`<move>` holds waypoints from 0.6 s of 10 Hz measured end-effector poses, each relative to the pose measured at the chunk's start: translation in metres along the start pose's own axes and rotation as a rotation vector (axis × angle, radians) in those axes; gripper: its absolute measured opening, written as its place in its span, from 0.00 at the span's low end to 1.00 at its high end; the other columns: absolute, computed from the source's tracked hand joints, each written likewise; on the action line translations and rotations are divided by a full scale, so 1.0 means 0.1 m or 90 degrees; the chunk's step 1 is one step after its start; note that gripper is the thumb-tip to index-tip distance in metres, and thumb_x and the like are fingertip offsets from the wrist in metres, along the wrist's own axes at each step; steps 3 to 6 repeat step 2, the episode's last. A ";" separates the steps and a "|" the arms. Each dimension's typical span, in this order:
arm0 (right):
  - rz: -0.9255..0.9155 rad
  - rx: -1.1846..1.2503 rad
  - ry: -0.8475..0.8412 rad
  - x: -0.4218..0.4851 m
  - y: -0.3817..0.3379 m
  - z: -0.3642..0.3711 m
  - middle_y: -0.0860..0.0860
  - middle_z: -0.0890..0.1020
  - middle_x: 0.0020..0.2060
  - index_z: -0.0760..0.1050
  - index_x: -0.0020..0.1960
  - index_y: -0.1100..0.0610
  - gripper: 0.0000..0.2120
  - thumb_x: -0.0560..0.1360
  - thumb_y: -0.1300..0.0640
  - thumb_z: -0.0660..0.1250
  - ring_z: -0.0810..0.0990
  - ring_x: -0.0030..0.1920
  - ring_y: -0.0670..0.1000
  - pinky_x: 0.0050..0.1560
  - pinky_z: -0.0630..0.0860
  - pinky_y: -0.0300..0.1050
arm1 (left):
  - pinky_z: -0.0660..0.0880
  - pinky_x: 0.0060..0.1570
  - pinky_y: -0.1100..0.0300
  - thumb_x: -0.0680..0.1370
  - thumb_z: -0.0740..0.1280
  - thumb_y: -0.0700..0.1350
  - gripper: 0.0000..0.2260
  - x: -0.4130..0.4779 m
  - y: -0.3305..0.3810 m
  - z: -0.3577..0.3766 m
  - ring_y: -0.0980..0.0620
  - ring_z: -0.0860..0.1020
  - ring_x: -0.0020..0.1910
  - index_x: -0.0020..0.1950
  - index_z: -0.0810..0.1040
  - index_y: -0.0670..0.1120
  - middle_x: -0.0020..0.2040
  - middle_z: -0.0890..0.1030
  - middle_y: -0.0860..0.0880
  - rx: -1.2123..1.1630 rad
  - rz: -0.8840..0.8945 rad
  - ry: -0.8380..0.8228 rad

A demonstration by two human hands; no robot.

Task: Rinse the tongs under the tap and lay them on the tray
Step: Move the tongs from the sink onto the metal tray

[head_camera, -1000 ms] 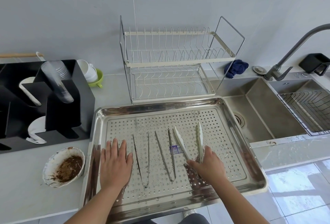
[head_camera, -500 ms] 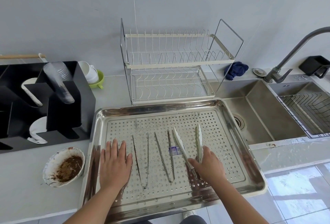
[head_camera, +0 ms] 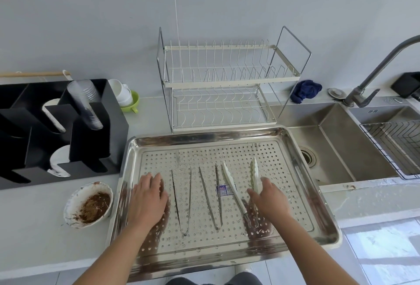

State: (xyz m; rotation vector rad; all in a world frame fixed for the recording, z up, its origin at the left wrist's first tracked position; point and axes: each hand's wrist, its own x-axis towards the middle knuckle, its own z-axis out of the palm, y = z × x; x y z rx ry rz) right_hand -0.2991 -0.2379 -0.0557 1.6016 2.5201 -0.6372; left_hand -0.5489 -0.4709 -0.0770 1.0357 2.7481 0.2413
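On the tray, right of its middle: white tongs (head_camera: 231,183), flat on the perforated floor, arms splayed in a V toward the far rim, hinge end toward the near rim.
Tray (head_camera: 204,135): steel, set on the worktop (head_camera: 34,234).
Right grip (head_camera: 268,198): over the hinge end of the white tongs, fingers spread and slack, clasping nothing as far as visible.
Change: a second ago curled round the tongs near the hinge; now loosened, with the tongs lying in much the same spot.
Left grip (head_camera: 147,198): flat, fingers straight, pressed on the tray floor near the left rim; same place as a second ago.
Meaning for the task: judged as the close of the laying-down step, with the tongs on the tray and the release nearly complete; only withdrawal of the right grip left.
Also on the tray: left steel pair (head_camera: 181,200) and right steel pair (head_camera: 211,196), between the left grip and the white tongs.
Around the tray: sink (head_camera: 341,143) and tap (head_camera: 372,75) to the right, dish rack (head_camera: 222,84) behind, bowl (head_camera: 88,203) with brown residue to the left.
Hidden: hinge and lower right arm of the white tongs, under the right grip; fingertip contact with them not decidable.
Cut off: tap spout, past the right edge of view; flow unknowable.
Hard to make out: print on the small label (head_camera: 223,190) beside the white tongs.
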 end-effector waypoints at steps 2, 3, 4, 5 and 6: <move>-0.058 0.012 0.050 0.18 -0.06 -0.33 0.52 0.81 0.61 0.72 0.71 0.54 0.21 0.83 0.44 0.61 0.82 0.53 0.52 0.53 0.80 0.47 | 0.62 0.76 0.46 0.82 0.61 0.52 0.29 0.20 0.25 -0.47 0.43 0.60 0.80 0.81 0.59 0.47 0.82 0.59 0.42 -0.029 0.024 0.079; -0.058 0.012 0.050 0.18 -0.06 -0.33 0.52 0.81 0.61 0.72 0.71 0.54 0.21 0.83 0.44 0.61 0.82 0.53 0.52 0.53 0.80 0.47 | 0.62 0.76 0.46 0.82 0.61 0.52 0.29 0.20 0.25 -0.47 0.43 0.60 0.80 0.81 0.59 0.47 0.82 0.59 0.42 -0.029 0.024 0.079; -0.058 0.012 0.050 0.18 -0.06 -0.33 0.52 0.81 0.61 0.72 0.71 0.54 0.21 0.83 0.44 0.61 0.82 0.53 0.52 0.53 0.80 0.47 | 0.62 0.76 0.46 0.82 0.61 0.52 0.29 0.20 0.25 -0.47 0.43 0.60 0.80 0.81 0.59 0.47 0.82 0.59 0.42 -0.029 0.024 0.079; -0.058 0.012 0.050 0.18 -0.06 -0.33 0.52 0.81 0.61 0.72 0.71 0.54 0.21 0.83 0.44 0.61 0.82 0.53 0.52 0.53 0.80 0.47 | 0.62 0.76 0.46 0.82 0.61 0.52 0.29 0.20 0.25 -0.47 0.43 0.60 0.80 0.81 0.59 0.47 0.82 0.59 0.42 -0.029 0.024 0.079; -0.058 0.012 0.050 0.18 -0.06 -0.33 0.52 0.81 0.61 0.72 0.71 0.54 0.21 0.83 0.44 0.61 0.82 0.53 0.52 0.53 0.80 0.47 | 0.62 0.76 0.46 0.82 0.61 0.52 0.29 0.20 0.25 -0.47 0.43 0.60 0.80 0.81 0.59 0.47 0.82 0.59 0.42 -0.029 0.024 0.079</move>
